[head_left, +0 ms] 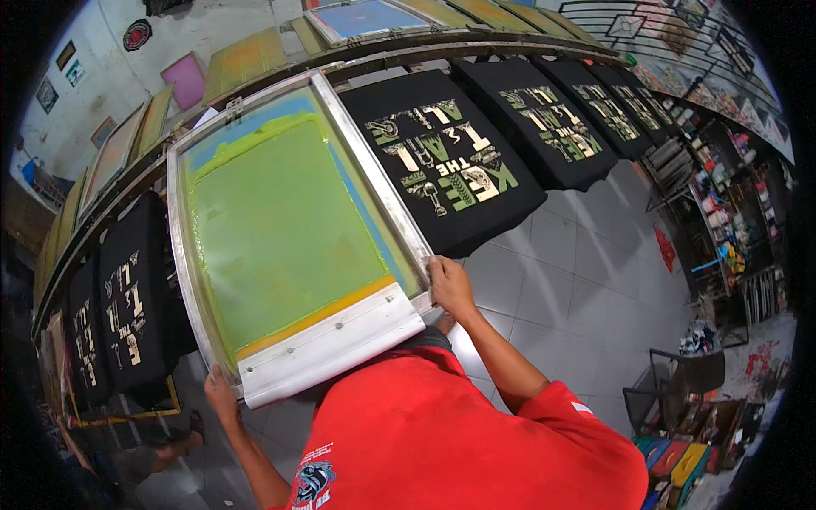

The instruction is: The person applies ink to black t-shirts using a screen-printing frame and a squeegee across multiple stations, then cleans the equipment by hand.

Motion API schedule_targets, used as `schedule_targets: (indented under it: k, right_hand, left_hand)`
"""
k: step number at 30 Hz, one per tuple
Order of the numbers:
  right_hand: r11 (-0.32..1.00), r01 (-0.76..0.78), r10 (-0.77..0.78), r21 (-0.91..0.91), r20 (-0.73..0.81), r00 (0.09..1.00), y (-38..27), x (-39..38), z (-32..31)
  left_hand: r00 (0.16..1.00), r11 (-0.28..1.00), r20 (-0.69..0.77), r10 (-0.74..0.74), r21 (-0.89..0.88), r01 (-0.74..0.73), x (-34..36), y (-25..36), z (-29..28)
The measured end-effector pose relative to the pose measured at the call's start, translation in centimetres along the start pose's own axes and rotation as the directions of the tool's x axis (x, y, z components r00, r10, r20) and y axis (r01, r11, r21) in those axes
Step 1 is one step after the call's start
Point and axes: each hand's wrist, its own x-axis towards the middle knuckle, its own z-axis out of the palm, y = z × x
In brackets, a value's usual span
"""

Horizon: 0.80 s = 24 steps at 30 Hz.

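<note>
A screen-printing frame (374,161) with pale metal edges lies before me, its mesh (285,229) coated with green ink. Across its near end rests a wide squeegee (331,344) with a white metal holder and a yellow blade; neither hand is on it. At the frame's near left corner, my left hand (223,395) is closed on the edge. My right hand (450,287) grips the near right corner, fingers wrapped partly out of sight. Whatever lies under the frame is hidden.
Black printed T-shirts (442,161) lie on boards along the bench, with more black shirts (136,289) at left. Other screens (365,19) stand behind. Shelves of ink containers (722,212) and a dark chair (684,374) are at right. Someone's leg (174,450) shows at lower left.
</note>
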Motion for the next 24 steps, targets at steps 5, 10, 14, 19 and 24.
schedule_targets:
  k: [5,10,14,19,24]
  right_hand:
    - [1.0,-0.014,0.013,-0.019,-0.036,0.999,-1.7,-2.7,5.8]
    - [0.995,-0.009,0.002,-0.104,-0.071,0.997,-1.9,-3.2,7.4]
    - [0.996,-0.011,0.006,-0.09,-0.056,0.998,-1.5,-2.9,7.3]
    - [0.992,-0.007,0.001,-0.128,-0.041,0.999,-1.7,-2.4,7.8]
    - [0.993,-0.032,0.03,-0.113,-0.023,0.999,-1.8,-2.1,8.1]
  left_hand:
    - [0.997,0.994,0.004,0.08,-0.075,-0.079,5.0,-1.8,-4.4]
    - [0.996,0.995,0.042,0.079,0.051,-0.082,5.8,-3.4,-4.3]
    - [0.995,0.992,-0.015,0.096,0.089,-0.095,5.6,-1.5,-3.4]
    - [0.995,0.995,0.007,0.104,-0.003,-0.104,5.1,1.2,-4.2]
    - [0.997,0.997,0.034,0.076,0.029,-0.077,5.5,0.5,-4.4]
